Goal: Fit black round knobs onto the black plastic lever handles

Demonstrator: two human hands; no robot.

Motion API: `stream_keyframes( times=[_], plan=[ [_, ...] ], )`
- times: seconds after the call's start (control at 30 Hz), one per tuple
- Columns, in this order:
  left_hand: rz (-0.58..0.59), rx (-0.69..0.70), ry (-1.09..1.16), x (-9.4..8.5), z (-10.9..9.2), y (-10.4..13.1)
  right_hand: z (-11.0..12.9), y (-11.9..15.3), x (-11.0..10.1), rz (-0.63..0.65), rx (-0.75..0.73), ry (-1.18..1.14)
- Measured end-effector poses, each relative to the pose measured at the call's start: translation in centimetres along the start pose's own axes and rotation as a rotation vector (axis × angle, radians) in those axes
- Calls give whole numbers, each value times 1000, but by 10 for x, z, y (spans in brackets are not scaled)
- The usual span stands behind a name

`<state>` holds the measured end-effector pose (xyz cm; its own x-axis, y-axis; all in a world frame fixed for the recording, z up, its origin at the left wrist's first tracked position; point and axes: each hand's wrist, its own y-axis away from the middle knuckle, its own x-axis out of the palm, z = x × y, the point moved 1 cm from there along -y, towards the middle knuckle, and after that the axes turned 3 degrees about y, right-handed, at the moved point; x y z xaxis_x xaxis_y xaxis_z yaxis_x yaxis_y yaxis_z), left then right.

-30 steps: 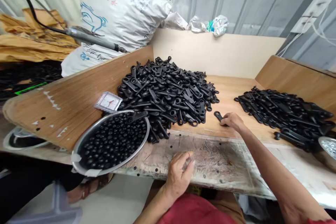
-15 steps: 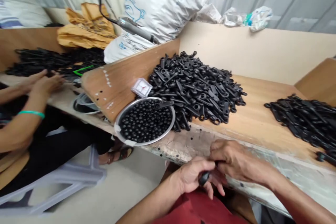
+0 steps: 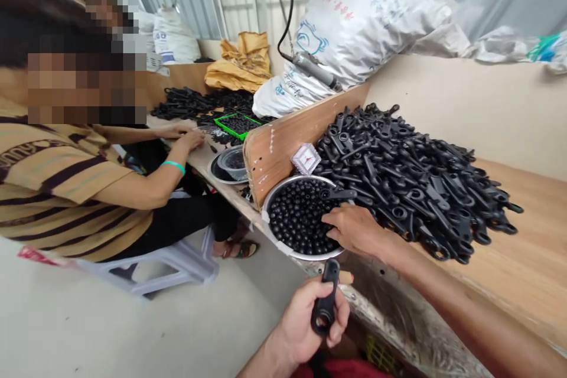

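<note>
Corrugated metal walls behind, white sacks leaning against them; wooden desk stretching away to the right of both hands.

Head view: left hand low and near, closed around a black plastic handle piece, ring end down, held upright just off the desk edge. Right hand reaching forward, fingers curled down into a metal bowl of small black beads; whether pinched on one, cannot tell. Just beyond the right hand, a heap of matching black pieces. Well to the left, another person's hands busy at a neighbouring station.

Likely risks: bowl overhangs the desk edge, so a hard press on its near rim could tip beads onto the floor; a small bead could slip from fingertips.
</note>
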<state>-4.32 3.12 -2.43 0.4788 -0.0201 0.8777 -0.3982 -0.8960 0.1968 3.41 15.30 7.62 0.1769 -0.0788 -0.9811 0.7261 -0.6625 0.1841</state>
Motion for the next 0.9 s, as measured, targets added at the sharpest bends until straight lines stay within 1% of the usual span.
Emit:
stream_keyframes(
  times=[0.07,0.17,0.3,0.4,0.5,0.6,0.73,0.83,0.9],
  plan=[
    [-16,52,18,1,-4,4,9,-18,5,36,0,30],
    [-30,108,38,3,-8,7,18,-33,10,62,23,31],
    [-52,106,38,3,-10,6,20,-37,7,97,49,8],
    [-102,90,18,2,-8,4,19,-36,3,127,54,-27],
    [-152,80,-13,3,-6,4,16,-39,6,140,75,-72],
    [-180,88,-37,6,-4,5,10,-43,13,86,89,-148],
    [-216,94,-65,12,-2,5,0,-41,19,-47,108,-288],
    [-241,83,-102,16,1,2,-9,-31,18,-143,115,-418],
    [-245,86,-143,18,3,-1,-15,-18,18,-194,97,-509]
  ],
)
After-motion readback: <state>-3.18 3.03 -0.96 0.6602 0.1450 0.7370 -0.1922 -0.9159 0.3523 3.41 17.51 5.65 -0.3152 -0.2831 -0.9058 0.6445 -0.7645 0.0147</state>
